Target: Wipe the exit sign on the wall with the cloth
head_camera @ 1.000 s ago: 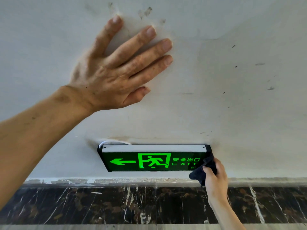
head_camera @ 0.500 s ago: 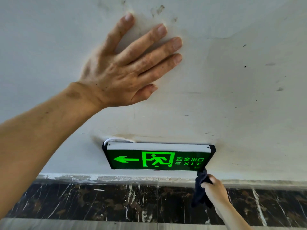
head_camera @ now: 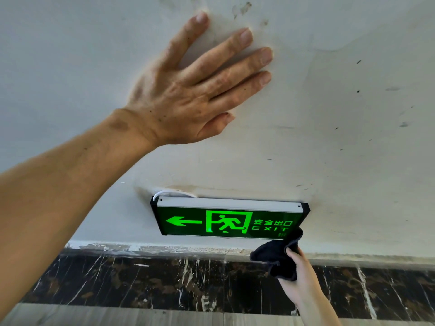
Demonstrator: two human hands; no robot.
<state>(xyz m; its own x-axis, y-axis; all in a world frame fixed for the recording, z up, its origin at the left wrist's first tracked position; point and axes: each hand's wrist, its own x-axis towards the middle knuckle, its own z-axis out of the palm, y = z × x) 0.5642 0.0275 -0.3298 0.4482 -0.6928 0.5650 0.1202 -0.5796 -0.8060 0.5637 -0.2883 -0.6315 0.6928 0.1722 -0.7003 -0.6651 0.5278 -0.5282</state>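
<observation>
The exit sign [head_camera: 226, 221] is a lit green panel with an arrow, a running figure and the word EXIT, mounted low on the white wall with a silver top edge. My right hand [head_camera: 302, 276] grips a bunched black cloth [head_camera: 276, 256] just below the sign's lower right corner; the cloth's upper tip touches that corner. My left hand [head_camera: 193, 90] lies flat on the wall well above the sign, fingers spread, holding nothing.
The white wall [head_camera: 353, 137] carries dark specks and smudges. A white cable [head_camera: 174, 192] loops behind the sign's top left. Below runs a dark marble skirting [head_camera: 164, 283], then a grey floor strip [head_camera: 141, 316].
My right hand dropped with the cloth from the sign's right end to below its lower right corner, then the cloth spread out leftward under that corner. My left hand stayed flat on the wall.
</observation>
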